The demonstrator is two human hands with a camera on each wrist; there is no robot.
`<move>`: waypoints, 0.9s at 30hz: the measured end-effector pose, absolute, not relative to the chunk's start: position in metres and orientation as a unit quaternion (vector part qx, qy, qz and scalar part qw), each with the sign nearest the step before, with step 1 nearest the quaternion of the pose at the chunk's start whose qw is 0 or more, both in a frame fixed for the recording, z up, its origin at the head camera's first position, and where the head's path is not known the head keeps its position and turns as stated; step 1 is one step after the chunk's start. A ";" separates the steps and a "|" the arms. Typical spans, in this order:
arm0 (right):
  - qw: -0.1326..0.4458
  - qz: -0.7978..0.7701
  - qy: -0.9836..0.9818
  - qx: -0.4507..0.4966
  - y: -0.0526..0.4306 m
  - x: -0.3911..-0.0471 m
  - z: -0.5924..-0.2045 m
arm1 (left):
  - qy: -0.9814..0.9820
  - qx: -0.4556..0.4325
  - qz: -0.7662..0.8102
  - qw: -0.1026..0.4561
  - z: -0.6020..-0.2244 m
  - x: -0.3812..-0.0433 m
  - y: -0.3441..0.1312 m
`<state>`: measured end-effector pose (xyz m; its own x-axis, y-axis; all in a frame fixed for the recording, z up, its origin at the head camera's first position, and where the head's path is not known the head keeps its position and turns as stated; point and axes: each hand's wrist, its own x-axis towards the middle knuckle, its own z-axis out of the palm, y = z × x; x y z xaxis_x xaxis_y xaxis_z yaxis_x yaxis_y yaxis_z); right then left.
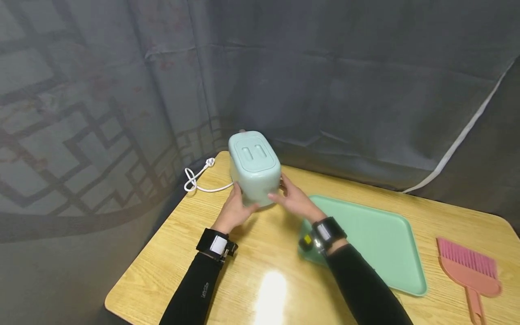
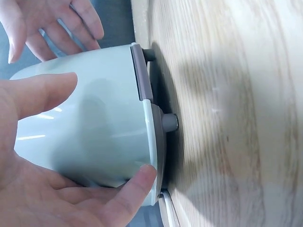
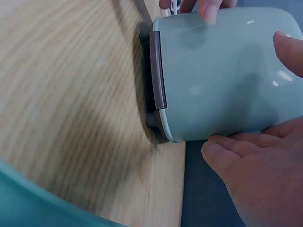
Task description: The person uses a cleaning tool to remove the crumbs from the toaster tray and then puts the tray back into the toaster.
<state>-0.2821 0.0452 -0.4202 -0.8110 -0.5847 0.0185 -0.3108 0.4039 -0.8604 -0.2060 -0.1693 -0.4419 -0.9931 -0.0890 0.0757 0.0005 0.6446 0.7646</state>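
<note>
Dark grey cloth (image 1: 345,90) hangs along the far side like a wall, lightly creased, with a white strip (image 1: 463,144) slanting down it at the right to the far edge of the bench. On the left, a paler grey drape (image 1: 101,144) carries a darker lattice pattern and faint reddish marks. The bench (image 1: 174,271) has pale yellow wood grain and rounded corners; a bright white glare (image 1: 270,293) shines on its near part.
</note>
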 end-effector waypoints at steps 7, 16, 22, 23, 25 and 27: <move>0.134 -0.461 0.833 -0.277 0.039 -0.274 -0.421 | -0.898 0.019 -0.436 0.061 -0.444 -0.203 -0.175; 0.125 -0.437 0.854 -0.253 0.040 -0.271 -0.411 | -0.897 0.031 -0.438 0.059 -0.444 -0.202 -0.180; 0.063 -0.412 0.873 -0.252 0.038 -0.281 -0.402 | -0.868 0.122 -0.482 0.000 -0.444 -0.197 -0.177; 0.053 -0.404 0.876 -0.257 0.037 -0.282 -0.400 | -0.852 0.141 -0.504 -0.014 -0.444 -0.196 -0.176; 0.038 -0.384 0.883 -0.268 0.036 -0.284 -0.396 | -0.797 0.174 -0.577 -0.042 -0.446 -0.195 -0.174; 0.028 -0.368 0.885 -0.282 0.035 -0.284 -0.393 | -0.725 0.198 -0.657 -0.057 -0.449 -0.195 -0.171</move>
<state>-0.2843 0.0352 -0.3929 -0.8395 -0.5199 0.1580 -0.4786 0.5697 -0.6681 -0.1947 -0.1712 -0.4488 -0.9149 -0.2125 -0.3433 -0.3627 0.0589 0.9300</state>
